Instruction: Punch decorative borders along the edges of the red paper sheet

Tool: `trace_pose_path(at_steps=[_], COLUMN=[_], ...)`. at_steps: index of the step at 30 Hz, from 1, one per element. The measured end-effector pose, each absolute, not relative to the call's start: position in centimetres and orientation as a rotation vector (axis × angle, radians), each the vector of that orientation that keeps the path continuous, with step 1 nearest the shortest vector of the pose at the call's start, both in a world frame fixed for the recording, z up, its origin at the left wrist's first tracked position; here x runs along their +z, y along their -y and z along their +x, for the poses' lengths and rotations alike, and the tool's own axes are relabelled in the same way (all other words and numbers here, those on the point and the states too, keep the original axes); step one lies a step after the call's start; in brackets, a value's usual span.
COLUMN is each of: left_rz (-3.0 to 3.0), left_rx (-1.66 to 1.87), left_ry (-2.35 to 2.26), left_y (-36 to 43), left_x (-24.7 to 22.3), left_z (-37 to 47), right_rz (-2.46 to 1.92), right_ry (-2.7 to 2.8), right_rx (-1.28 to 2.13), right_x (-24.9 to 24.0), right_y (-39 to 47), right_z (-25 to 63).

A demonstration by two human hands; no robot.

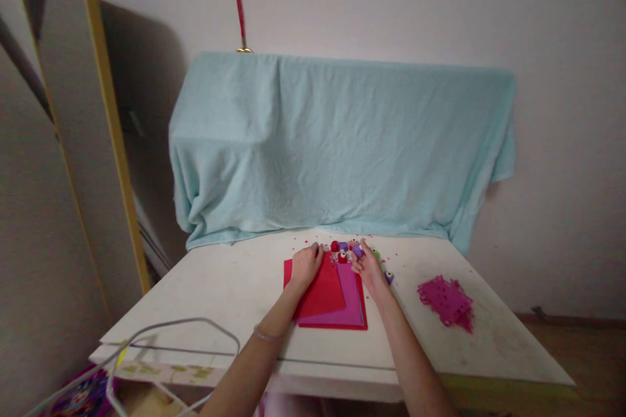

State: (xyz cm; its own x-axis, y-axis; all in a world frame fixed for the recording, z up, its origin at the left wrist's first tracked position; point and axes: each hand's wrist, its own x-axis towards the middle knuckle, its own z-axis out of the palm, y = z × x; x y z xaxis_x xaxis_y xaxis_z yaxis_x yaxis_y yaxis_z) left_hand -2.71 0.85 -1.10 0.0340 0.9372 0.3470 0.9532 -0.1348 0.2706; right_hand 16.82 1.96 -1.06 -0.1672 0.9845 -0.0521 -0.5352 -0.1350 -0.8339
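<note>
Perhaps the right fingers (357, 267), grasping that purple craft punch (358, 252), jostle the crowded red punch (342, 258); whether the left fingers (319, 252) grip, I can't tell.

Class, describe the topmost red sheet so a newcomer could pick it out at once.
Start at the white table before the pale blue cloth. Beneath the left hand lies a stack of coloured sheets. The red sheet is uppermost, lying over the pink sheet, whereas the other red sheet shows only as edges underneath.
</note>
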Motion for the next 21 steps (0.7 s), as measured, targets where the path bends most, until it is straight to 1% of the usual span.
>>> trace_pose_path(at_steps=[5,13,21], left_rz=[-2.222,-2.239,-2.241], left_rx=[-0.690,-0.702,-0.700], left_ry=[2.057,2.068,2.074], left_y=[-0.9,-0.8,-0.5], left_x=[-1.2,-1.0,-0.7], left_z=[-2.7,-2.7,-2.6], right_rz=[-0.730,-0.746,-0.854], right_ry=[0.831,0.813,0.947], right_rx=[1.412,1.229,1.224], right_x=[-0.7,-0.3,-0.3], right_y=[-1.2,-0.9,-0.5], right_z=[16.3,15.8,15.9])
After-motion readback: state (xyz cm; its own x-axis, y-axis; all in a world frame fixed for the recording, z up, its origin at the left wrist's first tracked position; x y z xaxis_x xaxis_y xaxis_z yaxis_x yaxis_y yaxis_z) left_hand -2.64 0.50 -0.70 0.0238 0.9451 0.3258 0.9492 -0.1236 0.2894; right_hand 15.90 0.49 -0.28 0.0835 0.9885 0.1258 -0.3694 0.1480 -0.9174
